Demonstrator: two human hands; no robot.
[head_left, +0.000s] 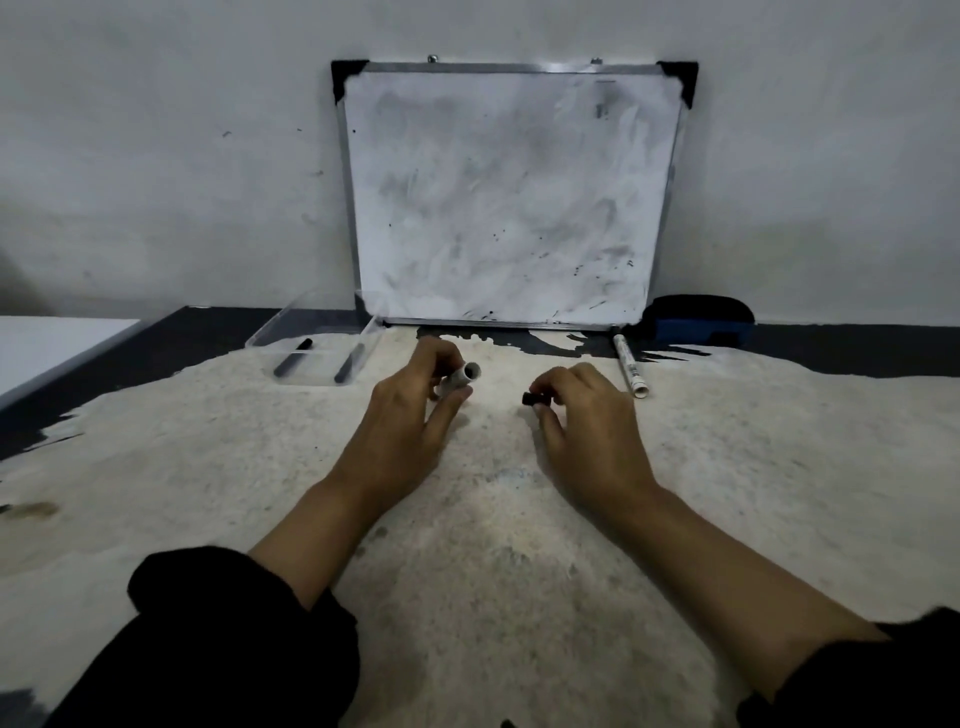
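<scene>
White plastic with an open end, the marker barrel (462, 378) should be light, stiff and slick. The left hand (410, 415) curls round its body just above the worktop (493, 519), a sound place to hold it. The right hand (587, 421), slightly apart, pinches the black cap (534, 399) by its sides, a piece easily dropped; a second marker (631, 366) lies nearby.
</scene>
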